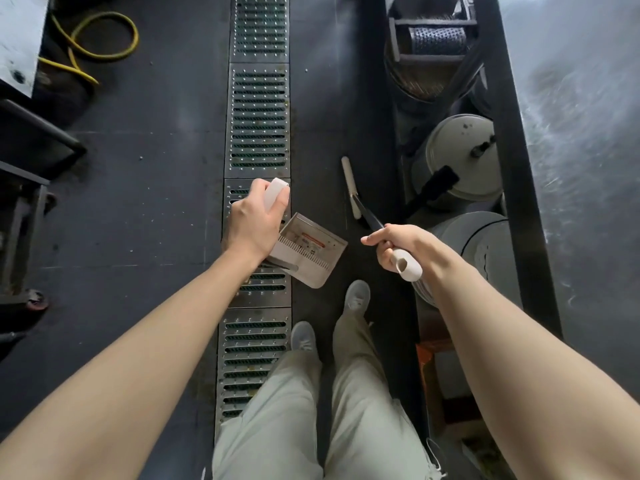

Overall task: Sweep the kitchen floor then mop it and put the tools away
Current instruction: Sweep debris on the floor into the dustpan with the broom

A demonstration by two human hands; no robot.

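My left hand point(254, 221) grips the dustpan point(308, 252) handle, pan hanging below it over the floor drain grate point(258, 133). My right hand point(398, 245) clasps the broom point(360, 202) handle, head ahead on the dark floor.

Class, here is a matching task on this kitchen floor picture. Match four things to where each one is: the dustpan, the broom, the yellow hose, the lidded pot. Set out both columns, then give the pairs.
Things:
1. dustpan
2. broom
3. yellow hose
4. lidded pot

Places:
A. coiled on the floor at the upper left
B. on the low shelf under the steel counter, at the right
C. handle in the left hand, over the drain grate
D. handle in the right hand, head on the dark floor right of the grate

Pairs: 1-C, 2-D, 3-A, 4-B
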